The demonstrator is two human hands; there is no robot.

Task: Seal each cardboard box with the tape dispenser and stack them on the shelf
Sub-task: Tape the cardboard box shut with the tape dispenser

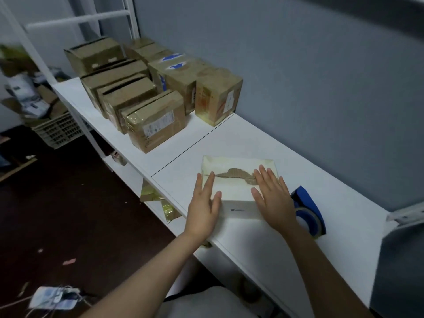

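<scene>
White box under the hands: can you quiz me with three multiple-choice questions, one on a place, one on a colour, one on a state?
1. Where does the tape dispenser lie relative to the white box?
A) on its left
B) on its right
C) on top
2. What colour is the dispenser?
A) red
B) green
C) blue
3. How do the left hand and right hand lie?
A) flat on the box
B) gripping the dispenser
C) lifted off the box
Answers: 1 B, it lies beside the right hand; 2 C, its body is blue; 3 A, straight fingers rest on the box top.
</scene>
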